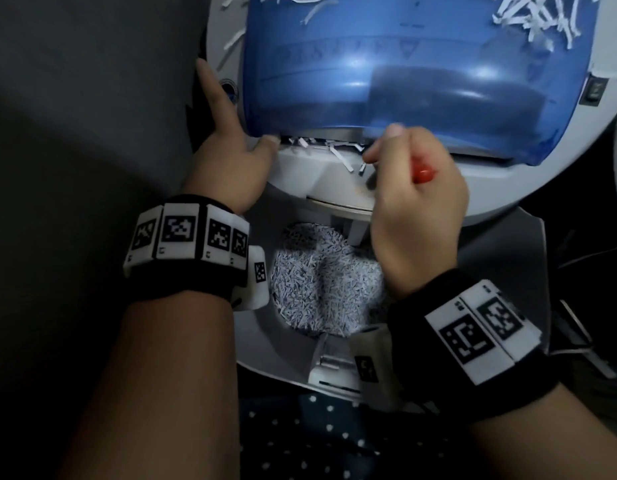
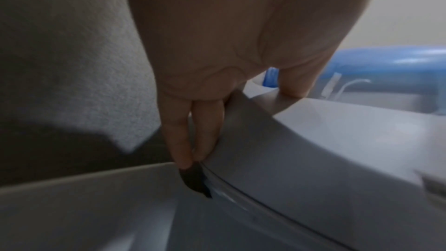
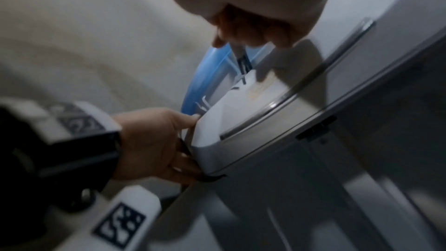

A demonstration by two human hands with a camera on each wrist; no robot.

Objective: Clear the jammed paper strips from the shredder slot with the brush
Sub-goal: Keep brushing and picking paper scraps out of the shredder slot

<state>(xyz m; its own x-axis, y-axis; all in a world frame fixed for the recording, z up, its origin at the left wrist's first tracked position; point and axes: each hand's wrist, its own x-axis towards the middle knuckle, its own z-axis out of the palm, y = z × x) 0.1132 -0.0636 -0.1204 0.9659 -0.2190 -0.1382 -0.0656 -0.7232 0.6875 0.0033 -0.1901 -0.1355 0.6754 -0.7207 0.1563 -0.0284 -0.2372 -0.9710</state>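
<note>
The left hand (image 1: 230, 157) braces the grey shredder (image 1: 320, 174) at its left edge, index finger straight along the rim, thumb at the slot (image 1: 327, 142), lower fingers extended down the side, its grip spread and clamping nothing. The right hand (image 1: 417, 202) has its grip curled round one red-handled brush (image 1: 423, 174), whose tip meets the slot just under the blue cover (image 1: 404, 64). Several white strips (image 1: 334, 150) stick out of the slot, too tangled to count; shreds (image 1: 320, 282) fill one bin below.
</note>
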